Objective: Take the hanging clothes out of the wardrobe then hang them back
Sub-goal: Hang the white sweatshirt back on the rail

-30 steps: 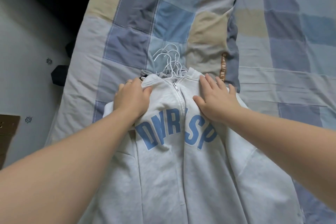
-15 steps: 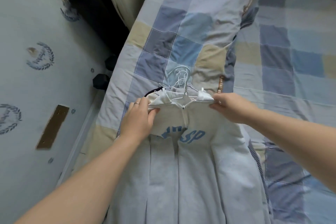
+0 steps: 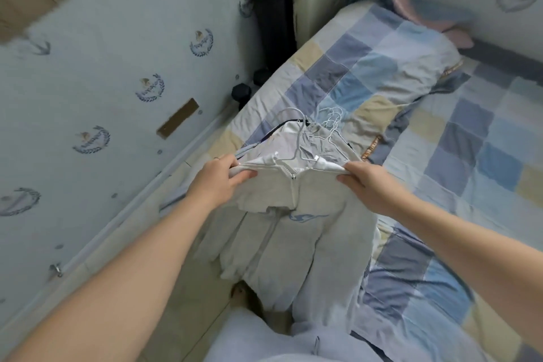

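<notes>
Hoodie, grey, zipped, on a white hanger, held up over the bed edge. My left hand pinches one shoulder, my right hand the other. Spare hangers lie behind.

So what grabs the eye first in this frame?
The grey hoodie at centre, lifted by its shoulders: the left hand grips one, the right hand the other. Just behind it, white hangers lie bunched on the patchwork quilt.
</notes>
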### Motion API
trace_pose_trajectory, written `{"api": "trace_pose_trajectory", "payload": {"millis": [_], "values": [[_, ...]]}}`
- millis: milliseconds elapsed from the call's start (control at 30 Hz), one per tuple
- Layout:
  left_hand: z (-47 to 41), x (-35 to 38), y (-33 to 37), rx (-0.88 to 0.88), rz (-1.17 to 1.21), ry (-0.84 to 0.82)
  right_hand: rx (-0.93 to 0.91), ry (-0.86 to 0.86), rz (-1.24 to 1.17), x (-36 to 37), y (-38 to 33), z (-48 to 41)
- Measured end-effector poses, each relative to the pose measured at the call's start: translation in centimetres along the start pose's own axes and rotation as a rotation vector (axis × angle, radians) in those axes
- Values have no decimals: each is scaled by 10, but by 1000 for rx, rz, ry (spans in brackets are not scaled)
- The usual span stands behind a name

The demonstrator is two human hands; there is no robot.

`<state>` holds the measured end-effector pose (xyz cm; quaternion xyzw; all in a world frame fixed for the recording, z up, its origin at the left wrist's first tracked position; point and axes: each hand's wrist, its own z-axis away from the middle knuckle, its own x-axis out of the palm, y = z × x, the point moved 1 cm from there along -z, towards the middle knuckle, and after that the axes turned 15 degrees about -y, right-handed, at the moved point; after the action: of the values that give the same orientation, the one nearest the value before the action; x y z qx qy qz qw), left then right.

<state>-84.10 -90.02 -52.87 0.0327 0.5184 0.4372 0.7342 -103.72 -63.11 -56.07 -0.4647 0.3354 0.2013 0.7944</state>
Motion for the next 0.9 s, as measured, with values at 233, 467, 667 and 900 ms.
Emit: {"api": "trace_pose_trajectory", "payload": {"millis": [233, 467, 667, 900], "values": [[111, -4, -12, -96, 146, 77, -143, 4, 71, 9, -57, 31], [226, -2, -56, -112, 205, 199, -256, 31, 129, 41, -141, 65], [352, 19, -107, -81, 180, 326, -324, 12, 172, 107, -224, 122], [499, 64, -165, -86, 203, 441, -318, -38, 231, 201, -305, 201]]}}
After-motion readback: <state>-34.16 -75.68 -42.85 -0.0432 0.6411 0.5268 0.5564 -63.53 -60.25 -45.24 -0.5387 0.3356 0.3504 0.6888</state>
